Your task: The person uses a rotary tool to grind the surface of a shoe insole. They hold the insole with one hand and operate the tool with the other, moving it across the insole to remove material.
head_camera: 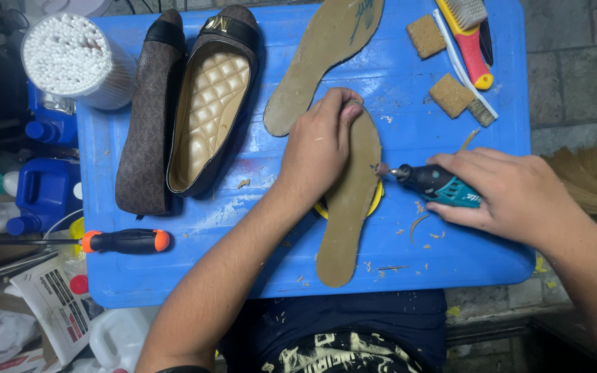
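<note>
A tan shoe insole lies lengthwise on a blue plastic tabletop, resting over a yellow round lid. My left hand presses down on its upper end. My right hand grips a teal and black rotary tool, whose small grinding tip touches the insole's right edge. A second tan insole lies further back. Two brown flat shoes sit at the left, one upside down and one showing its quilted lining.
An orange-and-black screwdriver lies at the front left. Two cork sanding blocks, a red-handled brush and shavings sit at the back right. A tub of cotton swabs and blue bottles stand left.
</note>
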